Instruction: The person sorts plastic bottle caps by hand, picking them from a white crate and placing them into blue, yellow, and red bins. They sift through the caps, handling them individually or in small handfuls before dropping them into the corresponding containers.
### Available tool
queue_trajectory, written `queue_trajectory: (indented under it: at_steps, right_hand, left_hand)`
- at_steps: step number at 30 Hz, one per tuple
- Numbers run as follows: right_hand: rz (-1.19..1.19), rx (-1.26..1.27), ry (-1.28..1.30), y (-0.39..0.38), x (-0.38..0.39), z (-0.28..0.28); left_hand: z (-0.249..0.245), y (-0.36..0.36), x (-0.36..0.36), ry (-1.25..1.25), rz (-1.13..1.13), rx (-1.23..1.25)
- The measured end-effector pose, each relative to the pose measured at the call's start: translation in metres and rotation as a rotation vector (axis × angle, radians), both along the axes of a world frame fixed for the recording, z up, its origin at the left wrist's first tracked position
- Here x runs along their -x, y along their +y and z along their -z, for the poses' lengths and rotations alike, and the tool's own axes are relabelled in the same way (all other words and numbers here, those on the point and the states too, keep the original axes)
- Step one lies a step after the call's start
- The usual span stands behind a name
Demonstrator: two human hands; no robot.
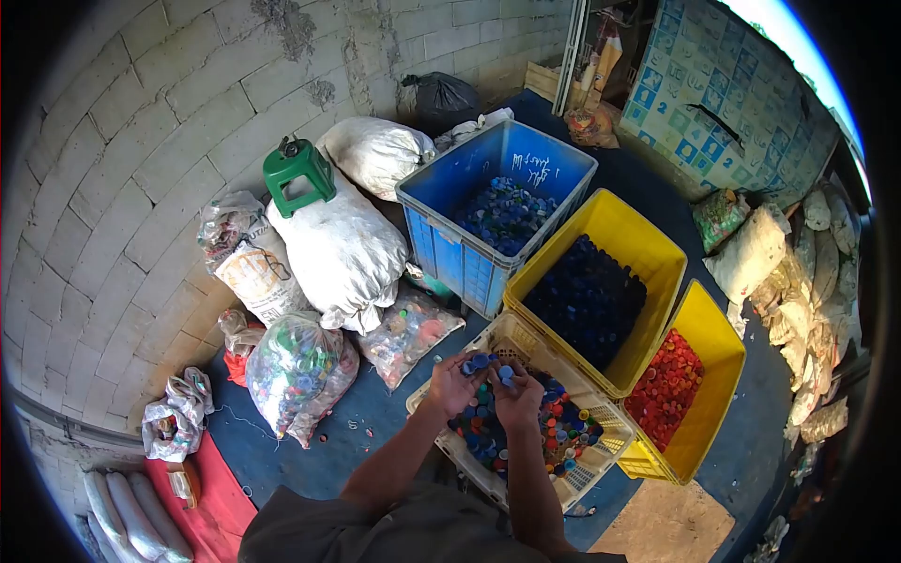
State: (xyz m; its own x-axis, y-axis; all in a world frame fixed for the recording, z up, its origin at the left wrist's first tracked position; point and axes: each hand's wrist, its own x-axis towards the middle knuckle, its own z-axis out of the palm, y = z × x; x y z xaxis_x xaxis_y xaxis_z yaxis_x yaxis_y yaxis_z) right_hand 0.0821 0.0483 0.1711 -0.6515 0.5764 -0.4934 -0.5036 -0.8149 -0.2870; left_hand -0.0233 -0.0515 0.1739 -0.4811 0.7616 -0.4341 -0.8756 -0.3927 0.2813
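My left hand [453, 385] is cupped around a few blue bottle caps [477, 362], palm turned up. Close beside it, my right hand [518, 402] holds light-blue bottle caps [507, 374] at its fingertips. Both hands are above a cream plastic crate [615, 441], whose bottom is covered with mixed bottle caps [570, 427] in blue, red, white and other colours. My forearms and hands hide part of this crate's contents.
Beyond the crate are a blue bin [436, 239] with blue caps, a yellow crate [671, 253] with dark-blue caps and another yellow crate [718, 361] with red caps. Clear bags of caps [300, 371], white sacks [333, 249] and a green stool [302, 176] sit left.
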Motion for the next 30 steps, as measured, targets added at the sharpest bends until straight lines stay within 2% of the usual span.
queue_trajectory:
  at_steps: [4, 6, 13, 14, 16, 17, 18, 20, 23, 24, 27, 30]
  right_hand:
    - [0.062, -0.027, -0.025, 0.007, 0.063, -0.001]
    - [0.108, 0.039, -0.002, 0.006, 0.086, 0.001]
    - [0.188, 0.073, -0.019, 0.035, 0.173, -0.011]
    - [0.254, 0.082, -0.071, 0.046, 0.193, -0.026]
    - [0.22, 0.042, 0.046, 0.099, 0.233, -0.039]
    - [0.205, -0.01, 0.156, 0.134, 0.254, -0.047]
    - [0.225, -0.107, 0.149, 0.157, 0.275, -0.077]
    - [0.231, -0.209, -0.035, 0.19, 0.3, -0.113]
    - [0.141, -0.37, 0.047, 0.221, 0.285, -0.089]
    - [0.229, -0.456, -0.087, 0.194, 0.279, -0.112]
    - [0.321, -0.523, -0.182, 0.152, 0.245, -0.112]
    - [0.279, -0.528, -0.106, 0.13, 0.196, -0.071]
  left_hand:
    - [0.002, 0.017, 0.059, -0.079, -0.004, -0.043]
    - [0.009, 0.021, 0.081, -0.131, -0.018, -0.01]
    - [0.014, 0.071, 0.166, -0.08, -0.03, -0.012]
    - [-0.001, 0.086, 0.183, -0.061, -0.014, -0.023]
    - [-0.06, 0.134, 0.225, 0.03, 0.037, -0.027]
    - [-0.058, 0.168, 0.258, 0.035, 0.068, -0.055]
    - [-0.088, 0.189, 0.282, 0.137, 0.118, -0.219]
    - [-0.12, 0.221, 0.319, 0.207, 0.122, -0.119]
    - [-0.139, 0.215, 0.324, 0.229, 0.192, -0.066]
    - [-0.135, 0.207, 0.319, 0.194, 0.183, -0.047]
    - [-0.091, 0.182, 0.304, 0.089, 0.119, -0.069]
    - [-0.048, 0.149, 0.275, 0.154, 0.183, -0.088]
